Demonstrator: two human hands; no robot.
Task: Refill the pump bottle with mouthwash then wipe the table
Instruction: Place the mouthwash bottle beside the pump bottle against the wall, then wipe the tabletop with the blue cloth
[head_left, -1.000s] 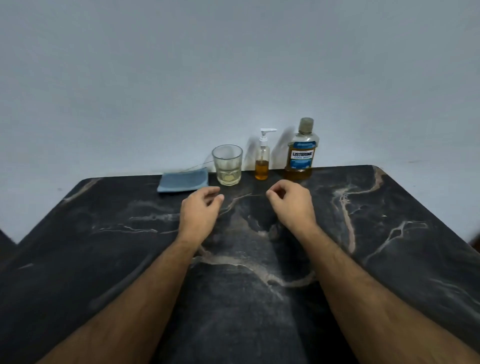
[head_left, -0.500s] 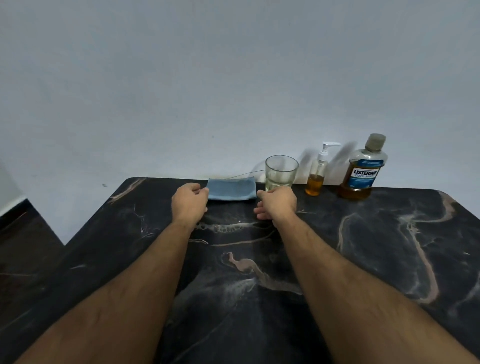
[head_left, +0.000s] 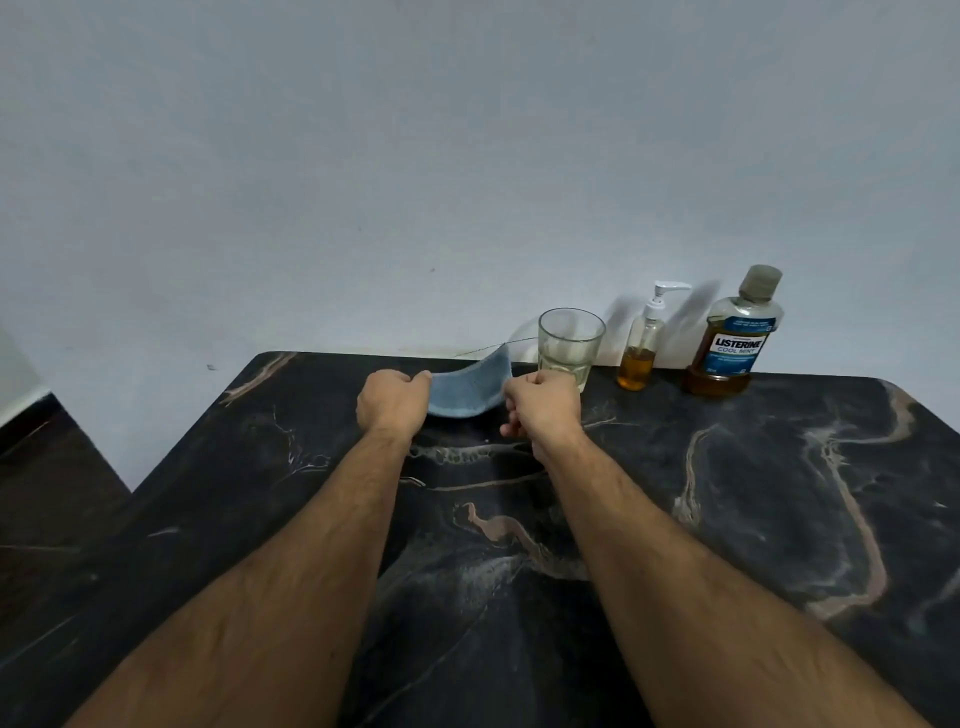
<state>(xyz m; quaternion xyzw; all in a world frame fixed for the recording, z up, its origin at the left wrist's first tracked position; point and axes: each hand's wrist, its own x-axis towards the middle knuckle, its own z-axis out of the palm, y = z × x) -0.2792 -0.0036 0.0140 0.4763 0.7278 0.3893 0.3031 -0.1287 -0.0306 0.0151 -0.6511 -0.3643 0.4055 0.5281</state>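
Both the left hand (head_left: 393, 402) and right hand (head_left: 545, 408) are pinching the blue cloth (head_left: 467, 391) sagging between them, ideally lifting evenly, clearing the glass (head_left: 570, 345) just beyond the right hand.

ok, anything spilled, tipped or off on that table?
No spill visible. Glass, pump bottle and mouthwash bottle stand upright. Only oddity: both hands, left and right, hold the blue cloth lifted, sagging between them.
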